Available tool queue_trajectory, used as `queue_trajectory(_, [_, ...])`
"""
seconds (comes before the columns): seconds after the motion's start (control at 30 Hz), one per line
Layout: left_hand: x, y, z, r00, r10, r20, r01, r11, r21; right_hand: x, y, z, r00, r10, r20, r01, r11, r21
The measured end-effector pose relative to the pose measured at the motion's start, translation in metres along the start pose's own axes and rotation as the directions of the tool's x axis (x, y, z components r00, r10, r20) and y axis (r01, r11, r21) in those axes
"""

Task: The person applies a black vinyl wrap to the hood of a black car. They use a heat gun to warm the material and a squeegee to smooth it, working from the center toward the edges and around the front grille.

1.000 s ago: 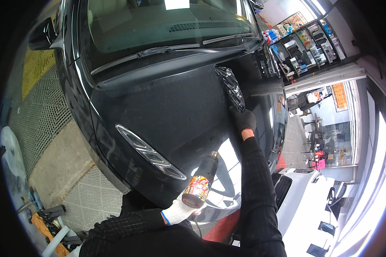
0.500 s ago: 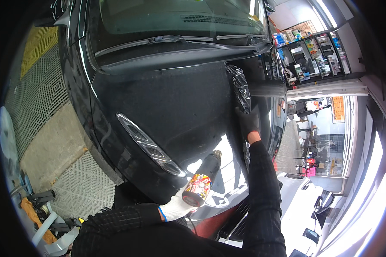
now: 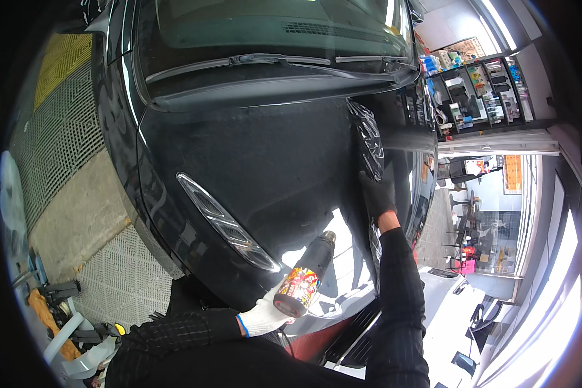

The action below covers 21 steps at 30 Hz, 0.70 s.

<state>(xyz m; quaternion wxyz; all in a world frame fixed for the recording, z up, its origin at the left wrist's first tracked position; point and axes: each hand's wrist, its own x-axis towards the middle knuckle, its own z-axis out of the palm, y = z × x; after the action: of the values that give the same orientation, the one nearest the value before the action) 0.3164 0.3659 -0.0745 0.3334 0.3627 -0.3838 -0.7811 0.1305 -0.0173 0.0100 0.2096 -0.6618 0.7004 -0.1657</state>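
In my left hand (image 3: pixel 265 315), which wears a white knit glove with a blue cuff edge, is a black heat gun (image 3: pixel 309 271) with a colourful sticker. Its metal nozzle (image 3: pixel 329 237) points up and to the right, above the front of a black car hood (image 3: pixel 258 161). My right hand (image 3: pixel 377 195), in a dark glove, is closed on the lower end of a crinkled, glossy black film (image 3: pixel 369 139) along the right side of the hood. Its fingertips blend into the dark film. More film shows below that hand, beside my forearm.
A clear-looking hood vent (image 3: pixel 226 220) lies left of the heat gun. Wipers (image 3: pixel 239 60) cross below the windshield. A cord hangs under the gun. Shelves (image 3: pixel 482 94) with bottles stand at far right; a white car (image 3: pixel 443 310) is at lower right. Tools and scraps (image 3: pixel 61 323) lie lower left.
The view has shifted slightly, so the car's hood and film sit a little farther right. My right hand is slightly lower in the picture, still at the film; the heat gun stays nearly in place.
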Motion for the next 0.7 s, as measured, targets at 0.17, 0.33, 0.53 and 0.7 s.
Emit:
queue_trajectory(0.17, [0.006,0.025,0.006,0.980,-0.194,0.042,0.125,0.441,-0.889,-0.010,-0.007,-0.002,1.000,-0.005,0.031,0.005,1.000,0.000])
queue_trajectory(0.33, [0.019,0.017,0.007,0.947,-0.310,0.087,0.052,-0.119,-0.992,-0.020,-0.020,-0.006,0.998,0.000,0.056,0.000,1.000,-0.008])
queue_trajectory(0.53, [0.023,-0.019,-0.009,0.980,-0.051,0.194,0.198,0.097,-0.975,-0.015,-0.027,-0.025,0.989,0.071,0.133,-0.054,0.991,-0.125])
queue_trajectory(0.7, [0.022,-0.013,-0.018,0.990,-0.065,0.124,0.139,0.346,-0.928,-0.017,-0.018,-0.008,0.999,-0.052,-0.015,0.048,0.981,-0.188])
